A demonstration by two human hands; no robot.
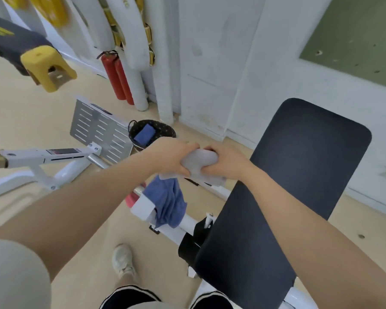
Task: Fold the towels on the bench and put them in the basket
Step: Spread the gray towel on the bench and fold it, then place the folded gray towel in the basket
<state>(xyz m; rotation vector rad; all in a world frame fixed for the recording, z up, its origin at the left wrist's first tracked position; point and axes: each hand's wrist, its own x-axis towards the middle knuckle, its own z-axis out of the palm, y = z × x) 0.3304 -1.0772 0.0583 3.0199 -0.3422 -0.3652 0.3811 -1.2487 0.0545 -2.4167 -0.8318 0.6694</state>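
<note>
Both hands hold a bunched grey towel (pixel 198 163) in the air, left of the black bench pad (pixel 299 186). My left hand (pixel 169 156) grips its left side and my right hand (pixel 225 162) grips its right side. A blue towel (pixel 167 201) hangs crumpled over the white frame just below the hands. Beyond the hands, on the floor, stands a dark dotted basket (pixel 165 129) with a folded blue towel (pixel 144 134) inside.
A white machine frame (pixel 42 161) with a perforated metal plate (pixel 100 130) lies to the left. Red fire extinguishers (pixel 117 79) and white pads lean on the far wall. A yellow stool (pixel 47 68) is at upper left. My shoe (pixel 123 259) rests on the wooden floor.
</note>
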